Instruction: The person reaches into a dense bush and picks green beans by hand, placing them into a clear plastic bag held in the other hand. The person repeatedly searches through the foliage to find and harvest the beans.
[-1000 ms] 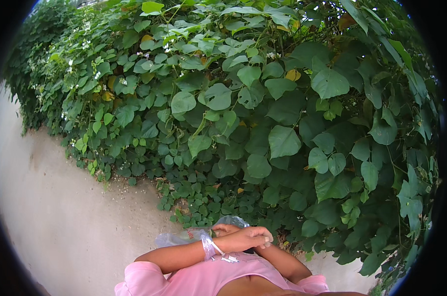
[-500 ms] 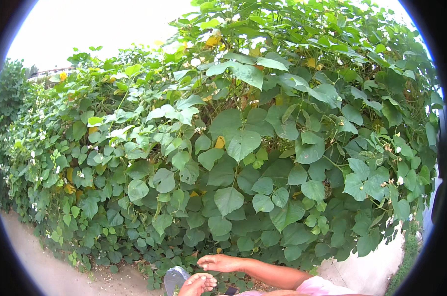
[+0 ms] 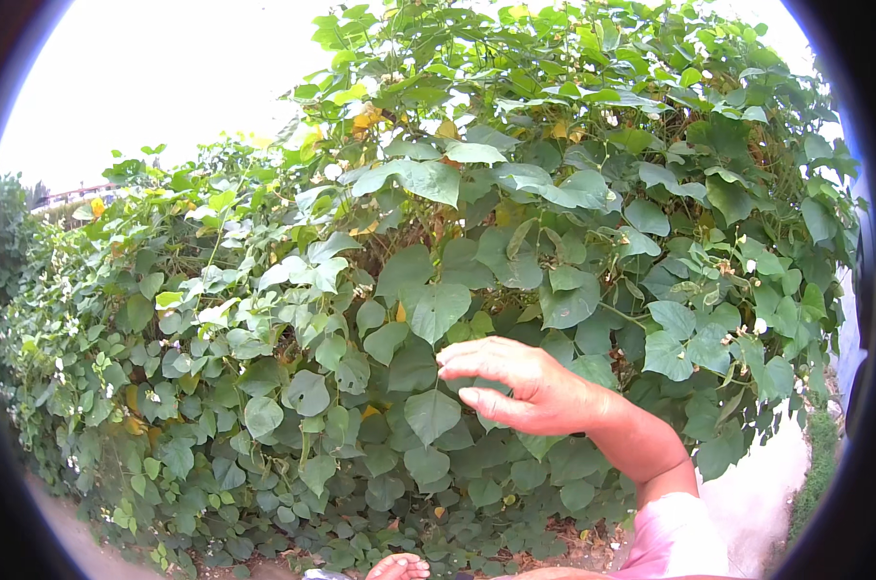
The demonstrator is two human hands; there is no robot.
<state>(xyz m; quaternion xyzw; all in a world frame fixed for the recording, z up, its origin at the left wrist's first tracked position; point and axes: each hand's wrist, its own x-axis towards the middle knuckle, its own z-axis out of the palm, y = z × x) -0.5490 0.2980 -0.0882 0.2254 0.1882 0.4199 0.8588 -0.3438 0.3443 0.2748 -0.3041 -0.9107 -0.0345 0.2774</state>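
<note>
My right hand (image 3: pixel 525 385) is raised in front of a dense wall of climbing bean vines (image 3: pixel 428 416). Its thumb and fingers are apart, pointing left, with nothing seen between them. The fingertips are nearest to broad green leaves (image 3: pixel 436 309); I cannot tell if they touch any. At the lower edge, my left hand (image 3: pixel 399 567) shows only in part, its fingers curled in. Beside it, a sliver of clear plastic (image 3: pixel 324 574) comes into view, mostly cut off. What the left fingers hold, if anything, is hidden.
Small white flowers (image 3: pixel 750 266) and yellowed leaves (image 3: pixel 368 118) dot the vines. Dry leaves lie on the soil (image 3: pixel 583 541) at their foot. Pale paving (image 3: pixel 766 503) and a low green strip (image 3: pixel 817 474) are at the right, with more pale ground (image 3: pixel 71 527) at the lower left.
My right hand has risen from low by my left hand to the middle of the vines, its fingers more spread. The left hand and clear plastic now sit lower, partly out of view.
</note>
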